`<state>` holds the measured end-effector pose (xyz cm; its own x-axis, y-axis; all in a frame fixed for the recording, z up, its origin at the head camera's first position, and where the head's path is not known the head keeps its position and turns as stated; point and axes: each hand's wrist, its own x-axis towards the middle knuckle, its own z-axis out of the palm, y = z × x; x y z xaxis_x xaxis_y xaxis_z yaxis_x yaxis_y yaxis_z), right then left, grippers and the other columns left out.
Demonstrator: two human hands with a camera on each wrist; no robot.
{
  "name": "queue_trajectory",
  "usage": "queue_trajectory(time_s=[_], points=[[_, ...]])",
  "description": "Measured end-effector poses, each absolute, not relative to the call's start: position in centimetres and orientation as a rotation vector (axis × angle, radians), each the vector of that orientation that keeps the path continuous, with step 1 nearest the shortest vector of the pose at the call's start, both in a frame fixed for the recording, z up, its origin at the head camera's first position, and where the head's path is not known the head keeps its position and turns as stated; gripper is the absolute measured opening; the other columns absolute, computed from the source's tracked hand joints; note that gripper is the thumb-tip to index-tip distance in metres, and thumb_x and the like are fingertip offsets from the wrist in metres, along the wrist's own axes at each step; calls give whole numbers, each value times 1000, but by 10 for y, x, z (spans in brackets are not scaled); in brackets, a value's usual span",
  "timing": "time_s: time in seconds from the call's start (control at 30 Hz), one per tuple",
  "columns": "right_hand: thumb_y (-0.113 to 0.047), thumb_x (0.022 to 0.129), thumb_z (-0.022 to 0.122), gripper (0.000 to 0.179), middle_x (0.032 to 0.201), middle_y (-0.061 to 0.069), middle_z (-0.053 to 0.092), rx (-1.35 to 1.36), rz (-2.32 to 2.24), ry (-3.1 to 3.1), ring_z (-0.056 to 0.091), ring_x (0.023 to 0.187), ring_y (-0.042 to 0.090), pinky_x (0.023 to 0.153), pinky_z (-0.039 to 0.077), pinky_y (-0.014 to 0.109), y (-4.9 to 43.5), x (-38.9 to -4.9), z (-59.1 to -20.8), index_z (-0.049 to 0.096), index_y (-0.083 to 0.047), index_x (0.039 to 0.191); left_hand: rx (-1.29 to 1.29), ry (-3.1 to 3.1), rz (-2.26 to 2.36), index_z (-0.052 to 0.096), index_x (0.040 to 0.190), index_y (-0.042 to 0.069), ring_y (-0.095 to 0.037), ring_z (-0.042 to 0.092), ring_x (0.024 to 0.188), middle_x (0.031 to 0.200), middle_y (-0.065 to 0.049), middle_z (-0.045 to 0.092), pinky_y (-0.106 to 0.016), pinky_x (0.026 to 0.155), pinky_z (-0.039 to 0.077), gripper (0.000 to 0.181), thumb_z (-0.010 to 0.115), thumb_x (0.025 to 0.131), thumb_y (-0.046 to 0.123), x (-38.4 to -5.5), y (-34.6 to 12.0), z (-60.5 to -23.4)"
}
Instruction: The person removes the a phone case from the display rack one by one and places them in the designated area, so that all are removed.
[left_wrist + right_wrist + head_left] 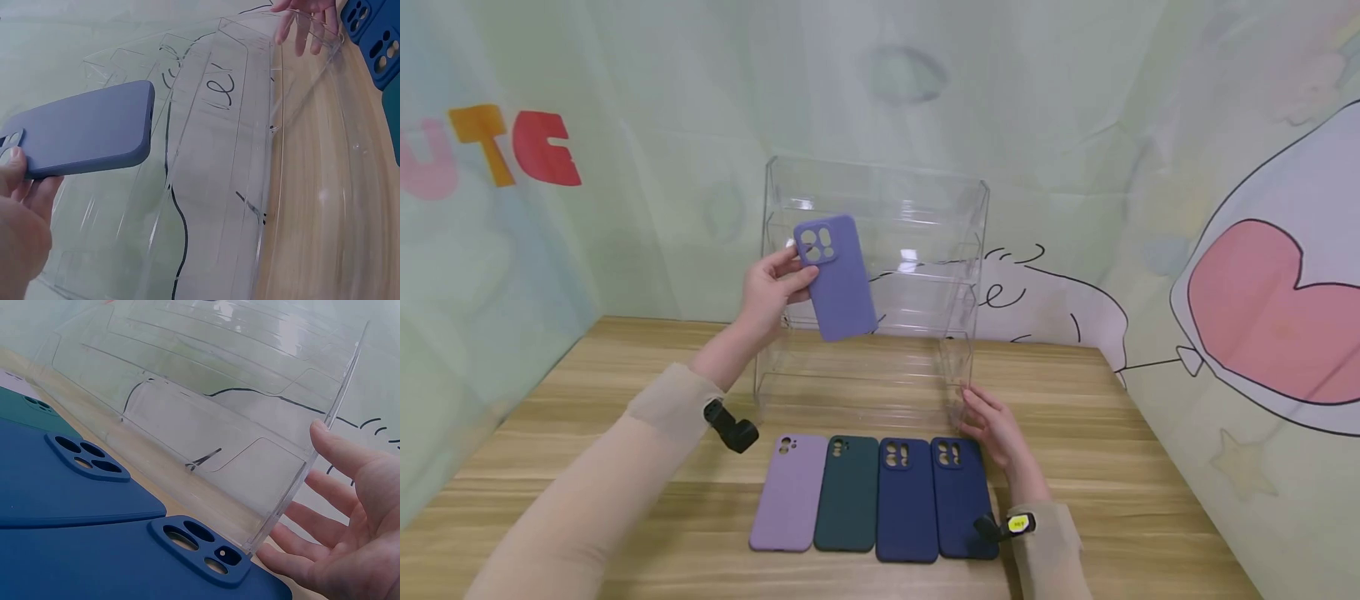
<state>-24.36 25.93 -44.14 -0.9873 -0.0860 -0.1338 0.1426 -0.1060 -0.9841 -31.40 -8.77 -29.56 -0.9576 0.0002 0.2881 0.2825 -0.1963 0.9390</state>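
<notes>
My left hand [772, 287] pinches a periwinkle phone case [844, 283] at its camera-cutout end, thumb on the back. The case is raised and tilted, overlapping the clear tiered display rack [865, 417] in the head view. In the left wrist view its lower end [94, 128] points toward the rack's shelves. At the rack's lower right side, my right hand [996, 429] has its fingers extended. The right wrist view shows the thumb [322, 434] and fingertips right at the edge of the clear side panel [300, 475].
Before the rack, a row of phone cases lies on the wooden table [647, 475]: lilac [786, 500], dark green [847, 500], navy [907, 508] and another navy [962, 500] under the right wrist. A printed curtain [662, 167] hangs behind.
</notes>
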Motion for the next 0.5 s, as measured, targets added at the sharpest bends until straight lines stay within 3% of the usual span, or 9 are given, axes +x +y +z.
queue_trajectory(time_s=[0.5], points=[[-20,104,46,55,156,22,29,62,-2209,2015,28,145,39,113,36,56,260,-245,-443,29,4,150,-204,-2011,-2290,38,142,-12,2,66,68,78,15,67,-14,60,57,56,62,93,1,-283,-126,-311]])
